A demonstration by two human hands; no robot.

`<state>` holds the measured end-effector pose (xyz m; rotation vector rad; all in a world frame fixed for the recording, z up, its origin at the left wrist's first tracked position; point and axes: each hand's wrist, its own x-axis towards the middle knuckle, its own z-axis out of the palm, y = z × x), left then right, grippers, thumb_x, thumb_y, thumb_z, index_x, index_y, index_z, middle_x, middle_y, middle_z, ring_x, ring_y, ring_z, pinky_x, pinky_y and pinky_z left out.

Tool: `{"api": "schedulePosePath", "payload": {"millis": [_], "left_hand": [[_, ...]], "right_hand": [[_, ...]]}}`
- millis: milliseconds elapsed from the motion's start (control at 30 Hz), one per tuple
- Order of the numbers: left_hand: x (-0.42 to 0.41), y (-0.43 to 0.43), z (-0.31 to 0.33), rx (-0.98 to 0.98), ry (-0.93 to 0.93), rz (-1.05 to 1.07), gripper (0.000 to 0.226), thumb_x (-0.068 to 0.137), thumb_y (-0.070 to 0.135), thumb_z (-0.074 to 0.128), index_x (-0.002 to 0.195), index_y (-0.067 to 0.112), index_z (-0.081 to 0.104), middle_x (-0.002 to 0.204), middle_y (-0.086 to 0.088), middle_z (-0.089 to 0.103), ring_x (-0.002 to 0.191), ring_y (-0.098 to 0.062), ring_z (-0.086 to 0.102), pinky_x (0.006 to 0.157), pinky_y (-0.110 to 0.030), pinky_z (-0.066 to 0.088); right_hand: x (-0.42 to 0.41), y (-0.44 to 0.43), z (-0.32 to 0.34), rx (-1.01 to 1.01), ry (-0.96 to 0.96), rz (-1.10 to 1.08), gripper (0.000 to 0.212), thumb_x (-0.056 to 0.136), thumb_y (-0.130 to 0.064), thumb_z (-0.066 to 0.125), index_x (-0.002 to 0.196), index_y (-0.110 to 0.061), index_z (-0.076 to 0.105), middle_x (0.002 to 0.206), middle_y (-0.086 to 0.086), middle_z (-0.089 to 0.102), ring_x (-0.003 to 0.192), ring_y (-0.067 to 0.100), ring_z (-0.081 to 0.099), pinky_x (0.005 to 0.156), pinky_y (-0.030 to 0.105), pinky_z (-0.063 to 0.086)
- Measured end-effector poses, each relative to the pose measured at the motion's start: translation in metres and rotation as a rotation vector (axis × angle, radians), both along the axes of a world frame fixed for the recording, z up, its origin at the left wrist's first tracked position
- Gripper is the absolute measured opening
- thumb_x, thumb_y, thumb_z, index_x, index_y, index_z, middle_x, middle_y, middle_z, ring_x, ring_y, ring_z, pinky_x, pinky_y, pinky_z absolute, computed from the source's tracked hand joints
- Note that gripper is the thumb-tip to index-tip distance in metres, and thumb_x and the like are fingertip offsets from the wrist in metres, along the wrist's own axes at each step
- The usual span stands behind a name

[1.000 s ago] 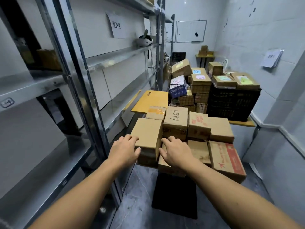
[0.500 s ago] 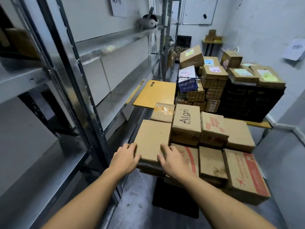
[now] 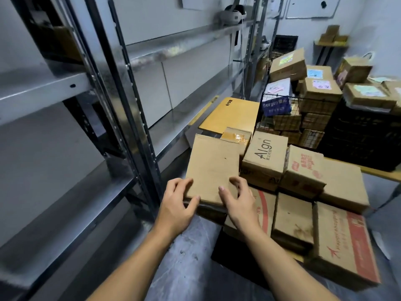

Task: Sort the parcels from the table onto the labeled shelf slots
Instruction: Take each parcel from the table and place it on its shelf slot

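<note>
Head camera view, looking down a narrow storeroom: a person is standing at a table stacked with cardboard parcels and is taking hold of a plain brown parcel (image 3: 213, 168) at the pile's near-left corner, the one closest to the metal shelf rack (image 3: 121, 105) on their left. The left hand (image 3: 176, 205) is gripping the parcel's near-left corner, its fingers curling over the top and the thumb pressing on the near edge. The right hand (image 3: 238, 203) is clamping the near-right side, thumb lying flat on the top face and the other fingers spreading and hooking down over the right edge. Holding it at both sides is probably keeping the flat box level for lifting. The parcel is resting on another box, and its far end is overlapping a small taped box (image 3: 237, 135), beside a box printed "Align" (image 3: 264, 155). The rack's lower shelf (image 3: 65, 192) is lying just alongside, likely the destination, though no slot labels are readable here. More parcels are filling a black crate (image 3: 364, 135) beyond.
</note>
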<state>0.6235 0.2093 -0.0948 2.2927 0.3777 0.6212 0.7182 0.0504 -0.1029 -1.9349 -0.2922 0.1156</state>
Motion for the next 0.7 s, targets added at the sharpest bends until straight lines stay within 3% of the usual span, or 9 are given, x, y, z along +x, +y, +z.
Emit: {"api": "schedulePosePath", "payload": {"millis": [67, 233, 333, 400, 500, 567, 633, 700], "left_hand": [[-0.008, -0.012, 0.007, -0.005, -0.076, 0.02, 0.044, 0.087, 0.023, 0.069, 0.128, 0.012, 0.058, 0.12, 0.008, 0.046, 0.11, 0.02, 0.042, 0.091, 0.003, 0.028], [-0.022, -0.026, 0.026, -0.034, -0.205, 0.05, 0.04, 0.087, 0.033, 0.059, 0.125, 0.02, 0.06, 0.119, 0.01, 0.055, 0.112, 0.004, 0.052, 0.091, -0.003, 0.035], [-0.022, -0.019, 0.022, -0.2, -0.259, 0.175, 0.039, 0.082, 0.042, 0.055, 0.12, 0.033, 0.059, 0.118, 0.013, 0.054, 0.111, -0.003, 0.056, 0.093, -0.016, 0.044], [-0.021, -0.015, 0.014, -0.257, -0.186, 0.207, 0.042, 0.082, 0.043, 0.057, 0.123, 0.036, 0.056, 0.121, 0.012, 0.052, 0.112, -0.003, 0.056, 0.095, -0.024, 0.046], [-0.02, -0.021, 0.005, -0.331, -0.104, 0.145, 0.049, 0.082, 0.051, 0.054, 0.129, 0.039, 0.05, 0.13, 0.01, 0.053, 0.116, 0.004, 0.053, 0.099, -0.022, 0.042], [-0.02, -0.03, 0.002, -0.382, -0.128, 0.109, 0.052, 0.081, 0.06, 0.049, 0.13, 0.042, 0.047, 0.134, 0.011, 0.053, 0.121, 0.007, 0.048, 0.102, -0.022, 0.038], [-0.021, -0.038, 0.001, -0.376, -0.162, 0.119, 0.057, 0.082, 0.06, 0.047, 0.134, 0.036, 0.047, 0.136, 0.009, 0.053, 0.124, 0.005, 0.047, 0.102, -0.02, 0.036], [-0.022, -0.047, 0.002, -0.358, -0.211, 0.157, 0.059, 0.082, 0.057, 0.048, 0.135, 0.03, 0.048, 0.134, 0.007, 0.052, 0.123, 0.003, 0.047, 0.101, -0.017, 0.036]], "right_hand": [[-0.002, -0.008, 0.003, 0.058, -0.01, 0.02, 0.035, 0.092, -0.033, 0.068, 0.122, -0.035, 0.051, 0.13, -0.005, 0.057, 0.118, 0.01, 0.051, 0.098, 0.027, 0.039], [-0.001, -0.031, 0.012, 0.134, -0.005, 0.037, 0.036, 0.095, -0.029, 0.065, 0.129, -0.031, 0.053, 0.126, -0.011, 0.056, 0.118, 0.01, 0.052, 0.097, 0.031, 0.045], [0.003, -0.04, 0.008, 0.203, 0.015, 0.057, 0.033, 0.096, -0.027, 0.065, 0.127, -0.033, 0.053, 0.124, -0.011, 0.057, 0.119, 0.012, 0.054, 0.1, 0.035, 0.048], [0.004, -0.044, 0.007, 0.247, 0.032, 0.093, 0.032, 0.096, -0.026, 0.064, 0.124, -0.036, 0.053, 0.123, -0.013, 0.057, 0.119, 0.012, 0.055, 0.101, 0.038, 0.05], [0.007, -0.048, 0.006, 0.318, 0.026, 0.144, 0.033, 0.096, -0.019, 0.064, 0.12, -0.039, 0.055, 0.122, -0.015, 0.059, 0.118, 0.008, 0.057, 0.103, 0.037, 0.049], [0.009, -0.051, 0.006, 0.337, 0.033, 0.196, 0.032, 0.097, -0.024, 0.064, 0.12, -0.045, 0.057, 0.125, -0.016, 0.059, 0.118, 0.003, 0.056, 0.105, 0.038, 0.048], [0.012, -0.054, 0.008, 0.326, 0.04, 0.243, 0.029, 0.095, -0.032, 0.061, 0.119, -0.049, 0.061, 0.128, -0.017, 0.061, 0.122, 0.006, 0.056, 0.107, 0.041, 0.048], [0.013, -0.055, 0.012, 0.279, 0.055, 0.298, 0.028, 0.099, -0.027, 0.059, 0.118, -0.047, 0.063, 0.13, -0.015, 0.061, 0.124, 0.009, 0.055, 0.106, 0.036, 0.048]]}}
